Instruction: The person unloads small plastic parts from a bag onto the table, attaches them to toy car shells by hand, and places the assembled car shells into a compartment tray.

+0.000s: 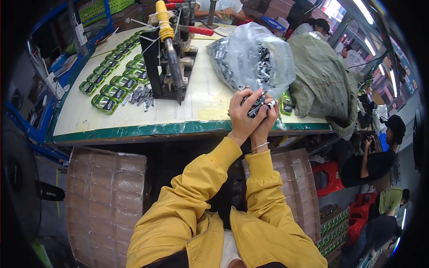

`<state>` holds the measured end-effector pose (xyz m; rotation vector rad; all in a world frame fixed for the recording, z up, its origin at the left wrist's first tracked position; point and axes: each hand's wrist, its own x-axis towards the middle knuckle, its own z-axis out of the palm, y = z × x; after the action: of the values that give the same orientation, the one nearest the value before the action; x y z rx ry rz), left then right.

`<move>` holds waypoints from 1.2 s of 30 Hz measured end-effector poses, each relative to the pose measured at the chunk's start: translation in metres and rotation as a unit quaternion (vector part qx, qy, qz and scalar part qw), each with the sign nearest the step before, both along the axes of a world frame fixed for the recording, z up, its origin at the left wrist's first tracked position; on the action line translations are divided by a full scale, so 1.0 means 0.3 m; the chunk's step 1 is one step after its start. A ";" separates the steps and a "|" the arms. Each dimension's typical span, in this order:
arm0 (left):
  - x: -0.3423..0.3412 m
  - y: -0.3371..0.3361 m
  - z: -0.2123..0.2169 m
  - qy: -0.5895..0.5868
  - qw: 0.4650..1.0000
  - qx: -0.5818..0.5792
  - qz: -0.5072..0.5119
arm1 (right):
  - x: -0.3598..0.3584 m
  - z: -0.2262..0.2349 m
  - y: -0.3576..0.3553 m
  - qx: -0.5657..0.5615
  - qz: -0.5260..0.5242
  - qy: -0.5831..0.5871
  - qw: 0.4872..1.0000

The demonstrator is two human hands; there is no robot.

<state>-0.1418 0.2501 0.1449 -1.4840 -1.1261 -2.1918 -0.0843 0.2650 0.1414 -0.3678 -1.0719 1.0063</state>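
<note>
My left hand (243, 115) and my right hand (267, 119) are cupped together over the table's front edge. Between them they hold a clump of small black-and-silver parts (256, 106), with fingers curled round it. Just beyond stands an open clear plastic bag (280, 60) filled with similar parts. To the left, a loose pile of small metal parts (142, 97) lies by a black stand (155, 73). That stand carries a yellow-handled tool (172, 56) with a dark metal barrel, resembling a soldering iron. Green plastic cases (105, 103) are lined up in rows at the left.
A green woven sack (319, 73) leans at the table's right end. One green case (286, 103) sits beside the bag. Cartons with clear trays (106, 201) stand below the table's green edge (170, 130). Red stools (328, 177) and other people are at right; another person works across the table.
</note>
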 end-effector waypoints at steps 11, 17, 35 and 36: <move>-0.080 0.113 0.028 0.039 0.998 0.027 0.047 | -0.087 -0.009 0.145 -0.015 0.046 0.085 0.995; -0.093 0.141 0.056 0.044 0.997 0.004 0.059 | -0.107 0.024 0.183 -0.001 0.064 0.081 0.995; -0.227 -0.643 -0.089 0.095 0.992 -0.072 0.038 | -0.212 -0.105 -0.558 0.068 0.122 0.037 0.990; -0.265 -0.682 -0.097 0.092 0.991 -0.079 0.054 | -0.258 -0.106 -0.596 0.064 0.146 0.045 0.986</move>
<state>-0.2215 0.0456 0.1159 -1.6095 -1.3094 -1.8893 -0.1617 0.0863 0.1097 -0.0607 -1.1227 1.1941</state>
